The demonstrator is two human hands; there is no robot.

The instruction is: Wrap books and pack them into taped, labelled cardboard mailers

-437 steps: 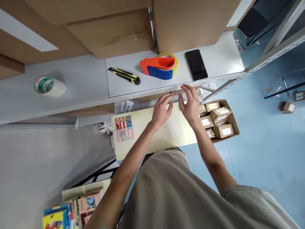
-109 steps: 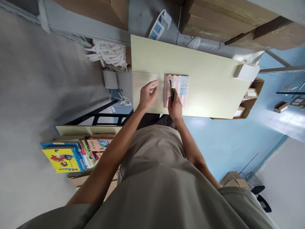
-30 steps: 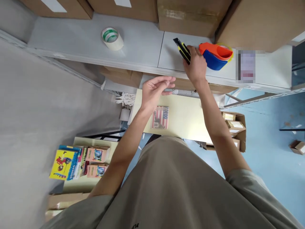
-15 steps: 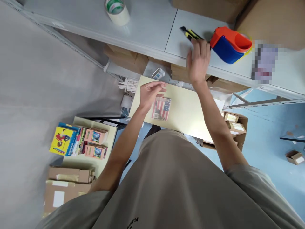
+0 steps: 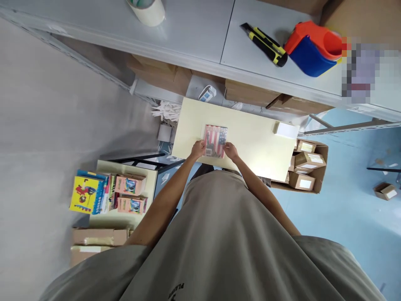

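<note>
A book (image 5: 215, 140) with a stars-and-stripes cover and a barcode lies at the left part of the pale yellow table (image 5: 253, 144). My left hand (image 5: 198, 149) pinches its left edge, fingers closed. At the opposite edge my right hand (image 5: 231, 151) grips the book, its fingertips on the cover's side. Up on the grey shelf (image 5: 188, 37), beyond both hands, rests a black and yellow utility knife (image 5: 265, 44) with its blade end to the left. An orange and blue tape dispenser (image 5: 313, 50) stands just right of the knife.
A tape roll (image 5: 148, 11) sits on the shelf, whose edge overhangs the table's far side. A white box (image 5: 285, 130) is at the table's right end. Small cartons fill a large box (image 5: 321, 167) on the right. Books (image 5: 84, 194) are stacked at lower left.
My right hand has let go of the utility knife on the shelf and come down to the book's right edge. My left hand has lowered to its left edge.
</note>
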